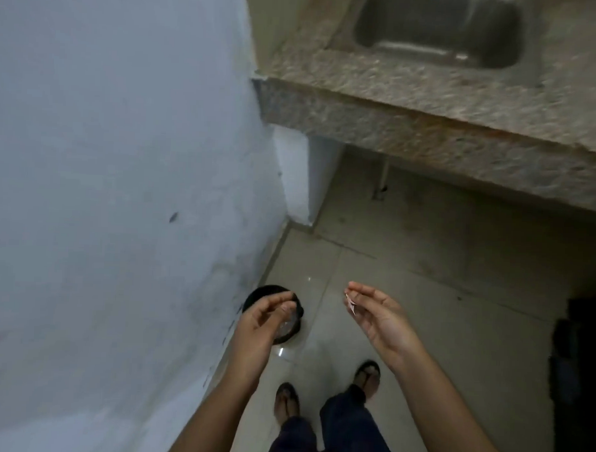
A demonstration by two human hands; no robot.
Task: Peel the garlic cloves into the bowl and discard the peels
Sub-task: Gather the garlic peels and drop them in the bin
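Wall (122, 186) hard on my left, no room that side. Bin (264, 289) sits on the floor tight against it, my left hand (263, 321) right over its mouth, covering most of it. Right hand (378, 316), peel (351, 303) pinched, hangs over bare floor tiles (406, 263), open air all round. Free gap between the hands. Counter (428, 129) edge juts out ahead, open space under it. My feet (285, 404) below, dark object (579, 354) blocks the far right edge

we see one small pinkish-white garlic peel (351, 302), thin scrap, pinched at the right hand (378, 316) fingertips, above the floor, we see a round black bin (259, 292) on the floor against the wall, partly hidden, contents blurred
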